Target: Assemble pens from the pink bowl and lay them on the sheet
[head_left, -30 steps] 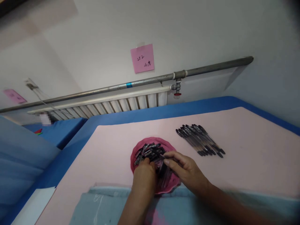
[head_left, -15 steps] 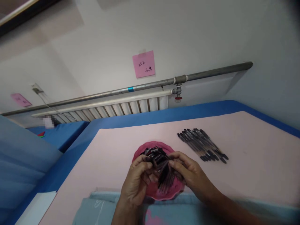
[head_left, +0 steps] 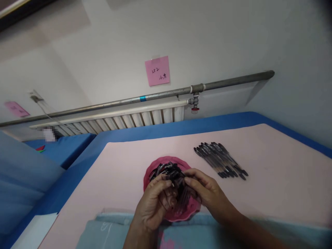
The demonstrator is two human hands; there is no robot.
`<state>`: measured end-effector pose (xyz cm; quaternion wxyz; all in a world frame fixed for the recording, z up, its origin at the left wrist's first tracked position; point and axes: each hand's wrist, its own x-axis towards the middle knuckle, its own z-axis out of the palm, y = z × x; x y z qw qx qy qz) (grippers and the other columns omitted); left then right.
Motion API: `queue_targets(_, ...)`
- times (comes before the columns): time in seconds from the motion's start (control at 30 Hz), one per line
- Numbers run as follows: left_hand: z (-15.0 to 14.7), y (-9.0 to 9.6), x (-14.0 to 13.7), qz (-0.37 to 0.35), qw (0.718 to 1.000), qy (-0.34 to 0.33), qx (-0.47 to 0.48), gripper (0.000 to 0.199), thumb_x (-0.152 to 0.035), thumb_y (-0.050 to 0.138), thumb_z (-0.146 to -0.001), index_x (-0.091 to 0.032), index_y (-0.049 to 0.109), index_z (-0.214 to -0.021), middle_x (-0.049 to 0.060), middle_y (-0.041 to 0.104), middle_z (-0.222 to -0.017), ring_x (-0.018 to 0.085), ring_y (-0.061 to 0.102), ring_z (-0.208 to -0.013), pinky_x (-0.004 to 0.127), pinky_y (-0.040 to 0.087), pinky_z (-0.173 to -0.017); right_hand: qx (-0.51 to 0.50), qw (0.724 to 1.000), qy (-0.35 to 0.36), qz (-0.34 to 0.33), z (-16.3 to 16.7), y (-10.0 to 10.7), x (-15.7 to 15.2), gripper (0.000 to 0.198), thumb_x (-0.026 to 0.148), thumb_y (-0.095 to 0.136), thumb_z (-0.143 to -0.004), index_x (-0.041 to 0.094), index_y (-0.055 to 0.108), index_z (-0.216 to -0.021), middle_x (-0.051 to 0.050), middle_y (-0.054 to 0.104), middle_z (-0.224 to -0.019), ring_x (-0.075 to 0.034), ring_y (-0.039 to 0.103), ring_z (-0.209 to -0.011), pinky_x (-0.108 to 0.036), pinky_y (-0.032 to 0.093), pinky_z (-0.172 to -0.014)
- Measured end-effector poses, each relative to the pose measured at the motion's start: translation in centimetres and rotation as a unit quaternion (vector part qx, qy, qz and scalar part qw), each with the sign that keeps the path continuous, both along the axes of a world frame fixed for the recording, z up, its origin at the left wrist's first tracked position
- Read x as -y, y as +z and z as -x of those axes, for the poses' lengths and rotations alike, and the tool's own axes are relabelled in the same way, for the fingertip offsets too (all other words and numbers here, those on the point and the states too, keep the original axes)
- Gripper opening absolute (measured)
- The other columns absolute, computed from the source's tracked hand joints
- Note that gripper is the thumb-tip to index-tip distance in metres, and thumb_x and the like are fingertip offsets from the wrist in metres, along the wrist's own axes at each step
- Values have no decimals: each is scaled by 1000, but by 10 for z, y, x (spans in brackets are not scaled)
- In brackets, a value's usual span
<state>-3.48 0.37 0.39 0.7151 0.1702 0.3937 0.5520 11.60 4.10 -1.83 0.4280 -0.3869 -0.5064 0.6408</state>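
A pink plate with a wavy rim (head_left: 146, 178) lies in front of me. Small black pen parts (head_left: 166, 168), which look like caps, are heaped at its far side, and clear pen barrels (head_left: 184, 200) lie at its near side. Over the plate, my left hand (head_left: 154, 202) is closed, thumb and forefinger pinching a small dark pen part. Close by on the right, my right hand (head_left: 204, 186) is also closed in a pinch on a dark pen part; its exact shape is blurred. Several capped black pens (head_left: 220, 160) lie side by side beyond my right hand.
The plate and pens rest on a pink sheet (head_left: 124, 166) over a blue surface (head_left: 145, 130). Light blue cloth (head_left: 103, 230) lies along the near edge. A white paper (head_left: 33, 231) is at lower left. Behind stand a radiator (head_left: 129, 121) and a metal pipe (head_left: 111, 103).
The whole view has shifted slightly. My hands stay over the plate, and the left fingertips have turned a little, showing the small dark part between them.
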Motion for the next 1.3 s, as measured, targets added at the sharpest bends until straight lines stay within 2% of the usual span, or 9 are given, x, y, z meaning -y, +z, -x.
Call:
queue_targets(0.13,0,-3,0,18,999,1,36,20,-19,73,-62,-17,57,-74,-3,56,-57,5,45,-42,16,30,-39,-14,1000,4,23,0,0,0,26,42,65,-71,20,62,-85,8,40,-52,-8,32,-45,-21,23,-42)
queue_targets(0.2,0,-4,1,18,999,8,33,20,-20,73,-62,-17,57,-74,-4,55,-55,5,45,-42,16,31,-39,-30,999,1,40,0,0,0,25,41,68,-69,20,64,-82,8,42,-51,-7,34,-45,-20,24,-42)
queue_targets(0.33,-2,-5,0,6,1000,29,-1,20,-16,73,-61,-17,58,-73,-3,57,-57,6,50,-46,18,38,-46,-97,991,-26,90,0,1,-4,25,36,75,-63,18,68,-78,5,53,-56,-8,44,-49,-20,33,-46)
queue_targets(0.57,-5,-5,1,-19,998,2,-63,17,-12,72,-59,-16,55,-64,-3,55,-51,6,46,-43,17,35,-44,-185,971,-47,147,-3,9,-10,25,23,83,-51,17,72,-72,0,69,-69,-12,59,-64,-25,47,-67)
queue_targets(0.63,-6,-6,2,-25,997,-1,-70,18,-12,72,-59,-16,56,-65,-3,55,-53,6,47,-44,17,35,-45,-198,968,-47,148,-4,12,-11,26,21,83,-51,18,71,-73,0,70,-72,-13,61,-68,-25,47,-70)
queue_targets(0.8,-7,-5,3,-22,996,-8,-86,18,-14,72,-59,-15,55,-65,-4,55,-54,5,46,-45,18,33,-46,-234,962,-56,128,-3,16,-12,19,24,80,-57,18,65,-68,5,61,-59,-9,52,-56,-20,42,-57)
queue_targets(0.93,-9,-4,3,-10,995,-13,-95,17,-18,72,-61,-14,56,-65,-4,52,-49,6,44,-42,18,31,-43,-228,965,-86,94,-3,12,-12,19,27,75,-62,19,61,-70,5,55,-58,-11,48,-56,-22,40,-55)
queue_targets(1.17,-13,-5,2,-12,998,-25,-50,17,-18,71,-62,-14,56,-67,-3,54,-51,6,44,-42,19,31,-44,-199,974,-46,100,0,5,-6,16,26,72,-64,20,61,-74,5,56,-61,-11,49,-59,-23,39,-58)
queue_targets(1.3,-16,-6,5,-18,997,-72,-34,18,-15,70,-60,-13,60,-75,-3,52,-51,6,43,-39,19,30,-40,-176,980,-29,85,3,8,2,14,25,70,-66,20,62,-76,4,57,-64,-13,51,-61,-24,41,-60)
